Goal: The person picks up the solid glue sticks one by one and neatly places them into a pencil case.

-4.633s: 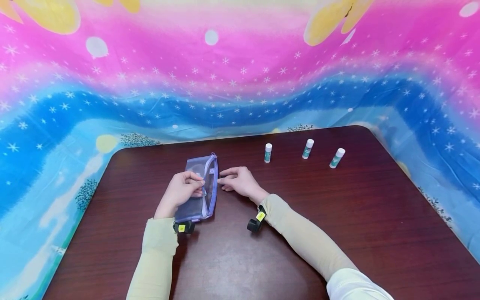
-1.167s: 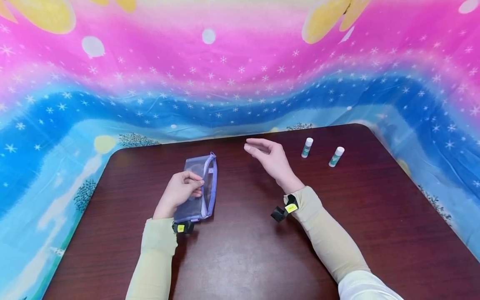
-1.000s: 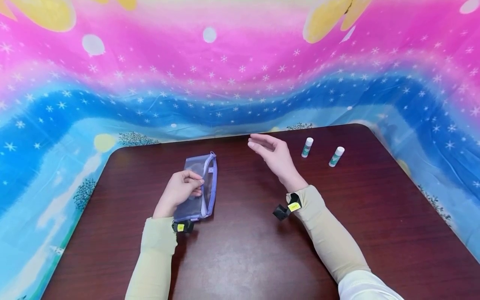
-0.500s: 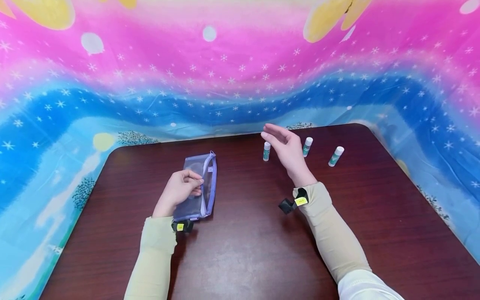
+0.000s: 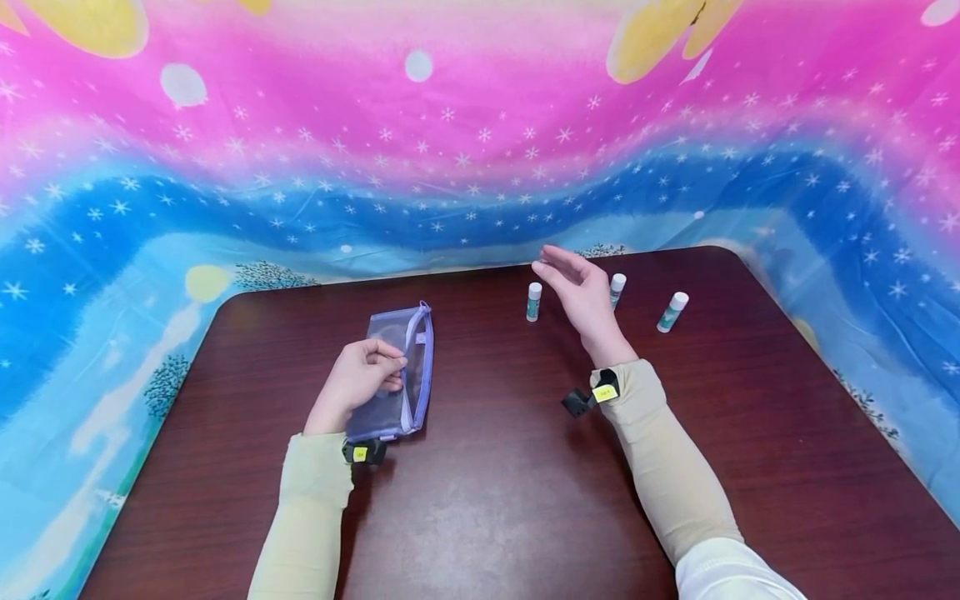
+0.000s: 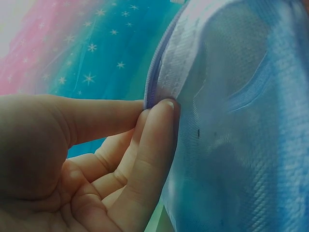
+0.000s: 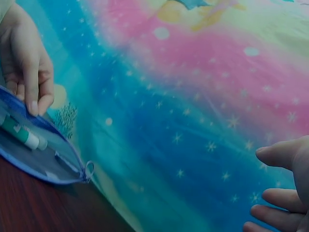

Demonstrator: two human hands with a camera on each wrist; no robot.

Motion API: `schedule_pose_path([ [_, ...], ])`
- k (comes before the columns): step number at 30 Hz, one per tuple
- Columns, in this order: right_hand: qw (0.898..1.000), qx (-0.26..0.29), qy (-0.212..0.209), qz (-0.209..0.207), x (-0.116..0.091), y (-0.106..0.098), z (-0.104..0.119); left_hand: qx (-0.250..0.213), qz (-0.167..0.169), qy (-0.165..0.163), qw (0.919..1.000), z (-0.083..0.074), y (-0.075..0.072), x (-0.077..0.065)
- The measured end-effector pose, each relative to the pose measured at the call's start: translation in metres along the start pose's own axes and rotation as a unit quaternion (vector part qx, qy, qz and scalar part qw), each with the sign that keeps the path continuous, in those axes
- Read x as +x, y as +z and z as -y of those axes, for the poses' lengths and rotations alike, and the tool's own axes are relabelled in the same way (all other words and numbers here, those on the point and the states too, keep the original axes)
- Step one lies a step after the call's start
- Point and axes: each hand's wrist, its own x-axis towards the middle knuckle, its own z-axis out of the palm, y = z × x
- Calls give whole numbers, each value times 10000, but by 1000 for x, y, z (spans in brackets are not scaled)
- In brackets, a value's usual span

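Note:
My left hand [image 5: 360, 379] pinches the zipper edge of a purple mesh pouch [image 5: 375, 408] between thumb and fingers. The pouch's mouth gapes on its right side, and the left wrist view shows the zipper tape [image 6: 174, 72] at the fingertips. Inside the pouch, a glue stick [image 7: 19, 134] with a green label and white end shows in the right wrist view. My right hand [image 5: 585, 300] holds nothing, its fingers extended above the table's far part. A standing glue stick [image 5: 533, 303] is just left of it; another glue stick [image 5: 617, 287] is partly hidden behind it.
A third standing glue stick [image 5: 672, 312] is farther right on the dark wooden table [image 5: 480, 500]. A patterned pink and blue cloth [image 5: 480, 150] hangs behind the table and around its sides.
From beside the pouch, my right hand has moved right and away from me. It passed in front of the leftmost standing glue stick, which shows again. My left hand keeps its pinch.

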Motion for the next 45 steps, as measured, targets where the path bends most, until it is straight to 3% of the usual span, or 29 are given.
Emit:
schedule_pose_path([
  [10, 9996, -188, 190, -80, 8, -1, -18, 31, -8, 5, 10000, 1, 1, 0],
  [45, 9912, -1009, 831, 210, 13, 4, -67, 69, -34, 19, 10000, 5, 0, 3],
])
